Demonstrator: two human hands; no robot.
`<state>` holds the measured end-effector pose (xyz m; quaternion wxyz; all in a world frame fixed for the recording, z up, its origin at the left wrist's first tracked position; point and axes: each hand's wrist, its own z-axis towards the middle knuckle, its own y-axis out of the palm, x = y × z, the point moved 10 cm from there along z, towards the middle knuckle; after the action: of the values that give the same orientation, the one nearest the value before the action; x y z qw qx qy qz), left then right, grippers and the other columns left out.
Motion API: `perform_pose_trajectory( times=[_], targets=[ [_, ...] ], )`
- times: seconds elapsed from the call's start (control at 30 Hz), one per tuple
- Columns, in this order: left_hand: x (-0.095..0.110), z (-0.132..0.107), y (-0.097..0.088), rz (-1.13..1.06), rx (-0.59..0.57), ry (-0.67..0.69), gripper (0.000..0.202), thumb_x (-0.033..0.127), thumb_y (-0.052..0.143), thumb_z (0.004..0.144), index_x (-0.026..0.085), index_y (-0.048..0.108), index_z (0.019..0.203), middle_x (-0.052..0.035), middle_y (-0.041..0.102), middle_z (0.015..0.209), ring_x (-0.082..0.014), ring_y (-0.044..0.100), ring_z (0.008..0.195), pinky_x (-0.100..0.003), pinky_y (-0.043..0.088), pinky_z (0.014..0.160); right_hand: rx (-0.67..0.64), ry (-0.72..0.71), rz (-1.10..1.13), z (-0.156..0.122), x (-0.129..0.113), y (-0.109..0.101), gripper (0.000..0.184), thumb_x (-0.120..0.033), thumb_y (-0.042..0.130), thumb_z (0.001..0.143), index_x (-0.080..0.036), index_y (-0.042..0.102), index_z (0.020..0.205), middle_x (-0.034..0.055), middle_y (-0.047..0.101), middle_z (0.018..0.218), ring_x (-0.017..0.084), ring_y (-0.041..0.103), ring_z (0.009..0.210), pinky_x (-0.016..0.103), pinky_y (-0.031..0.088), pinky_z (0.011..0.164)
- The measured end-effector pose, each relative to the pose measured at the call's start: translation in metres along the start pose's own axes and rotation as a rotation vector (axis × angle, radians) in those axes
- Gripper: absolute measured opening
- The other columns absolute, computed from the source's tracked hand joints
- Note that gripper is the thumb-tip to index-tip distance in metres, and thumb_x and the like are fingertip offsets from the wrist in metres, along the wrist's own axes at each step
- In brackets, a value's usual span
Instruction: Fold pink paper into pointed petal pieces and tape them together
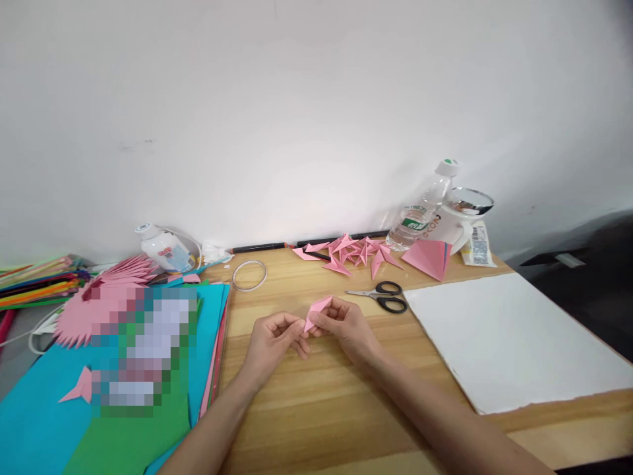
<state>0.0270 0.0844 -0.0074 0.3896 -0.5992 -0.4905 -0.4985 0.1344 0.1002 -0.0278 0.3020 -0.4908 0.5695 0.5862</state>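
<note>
Between my two hands, above the middle of the wooden table [297,422], is a small folded piece of pink paper [319,308]. My right hand [349,324] pinches it between thumb and fingers. The fingertips of my left hand [279,333] close on its lower left end. Beyond the hands lie several pink folded paper pieces [363,251] in a loose heap against the wall. A pair of scissors [383,295] with black handles rests just past my right hand, and a roll of tape [250,275] lies flat beyond my left.
At left, a round pleated pink paper piece [103,297] sits near blue and green paper sheets [133,442]. A white bottle [165,249] leans behind them. At right are a white board [524,343], a water bottle [420,208], a mug [457,221] and a pink paper stack [428,258].
</note>
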Motion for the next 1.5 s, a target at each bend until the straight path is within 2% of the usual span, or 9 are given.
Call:
perform_pose_trajectory(
  times=[0.13,0.4,0.57,0.73,0.83,1.0,1.17,1.27,1.5],
  targets=[
    [-0.004,0.0,0.003,-0.079,-0.016,-0.021,0.033,0.042,0.061,0.073,0.011,0.059,0.064,-0.0034,0.063,0.055,-0.0134,0.06,0.046,-0.025,0.05,0.047,0.041,-0.02,-0.031,0.0,-0.003,-0.003,0.027,-0.034,0.075,0.061,-0.013,0.06,0.07,0.0002,0.063,0.06,0.011,0.058,0.053,0.023,0.048,0.055],
    [-0.019,0.001,0.007,-0.075,-0.041,-0.101,0.03,0.038,0.069,0.066,0.01,0.058,0.068,-0.0047,0.066,0.065,-0.0129,0.06,0.045,-0.024,0.05,0.042,0.002,-0.074,-0.063,-0.001,-0.005,0.003,0.027,-0.034,0.075,0.06,-0.014,0.059,0.069,-0.0016,0.059,0.056,0.01,0.054,0.05,0.022,0.045,0.051],
    [-0.016,0.0,0.009,-0.067,-0.067,-0.074,0.031,0.038,0.069,0.066,0.011,0.057,0.072,-0.0054,0.067,0.067,-0.0144,0.063,0.047,-0.026,0.053,0.046,-0.041,-0.066,-0.075,-0.002,-0.006,0.007,0.027,-0.036,0.075,0.06,-0.014,0.061,0.067,-0.0013,0.059,0.057,0.01,0.052,0.05,0.023,0.042,0.051],
    [-0.014,0.001,0.008,-0.078,-0.041,-0.088,0.033,0.039,0.069,0.064,0.011,0.06,0.077,-0.0033,0.066,0.06,-0.0148,0.062,0.045,-0.027,0.052,0.046,-0.063,-0.039,-0.079,-0.002,-0.004,0.01,0.029,-0.039,0.076,0.058,-0.014,0.063,0.066,0.0005,0.062,0.061,0.011,0.052,0.053,0.024,0.041,0.053],
    [-0.012,0.001,0.002,-0.052,-0.003,-0.069,0.031,0.04,0.067,0.066,0.01,0.063,0.076,-0.0035,0.065,0.059,-0.0145,0.061,0.045,-0.025,0.051,0.045,-0.068,-0.067,-0.057,-0.002,-0.008,0.009,0.029,-0.038,0.075,0.059,-0.015,0.066,0.073,0.0015,0.064,0.068,0.012,0.054,0.057,0.025,0.044,0.055],
    [-0.01,0.001,-0.004,-0.007,0.035,-0.046,0.031,0.04,0.066,0.066,0.011,0.065,0.079,-0.0019,0.063,0.055,-0.0129,0.059,0.042,-0.024,0.048,0.041,0.01,-0.13,-0.106,-0.002,-0.016,-0.002,0.03,-0.036,0.076,0.059,-0.018,0.069,0.082,0.0035,0.068,0.077,0.018,0.061,0.071,0.03,0.048,0.067],
    [-0.004,-0.001,-0.003,0.014,0.045,-0.027,0.031,0.041,0.066,0.066,0.012,0.065,0.079,-0.0012,0.062,0.054,-0.0128,0.058,0.041,-0.024,0.049,0.041,0.079,-0.158,-0.122,-0.003,-0.02,-0.008,0.021,-0.033,0.078,0.057,-0.019,0.071,0.071,0.0042,0.07,0.074,0.019,0.063,0.069,0.031,0.049,0.069],
    [-0.002,-0.002,-0.003,0.027,0.041,-0.006,0.029,0.039,0.065,0.069,0.012,0.065,0.077,-0.0016,0.063,0.055,-0.0125,0.058,0.042,-0.023,0.049,0.043,0.117,-0.165,-0.113,-0.005,-0.022,-0.01,0.017,-0.032,0.078,0.056,-0.019,0.07,0.062,0.0044,0.071,0.073,0.019,0.063,0.067,0.031,0.05,0.065],
    [-0.004,-0.001,-0.002,0.035,0.012,0.02,0.029,0.04,0.063,0.072,0.012,0.066,0.08,-0.0014,0.062,0.055,-0.0121,0.058,0.042,-0.023,0.048,0.042,0.105,-0.146,-0.095,-0.006,-0.026,-0.008,0.019,-0.032,0.078,0.055,-0.019,0.071,0.066,0.0035,0.07,0.067,0.016,0.061,0.058,0.029,0.051,0.06]
  ],
)
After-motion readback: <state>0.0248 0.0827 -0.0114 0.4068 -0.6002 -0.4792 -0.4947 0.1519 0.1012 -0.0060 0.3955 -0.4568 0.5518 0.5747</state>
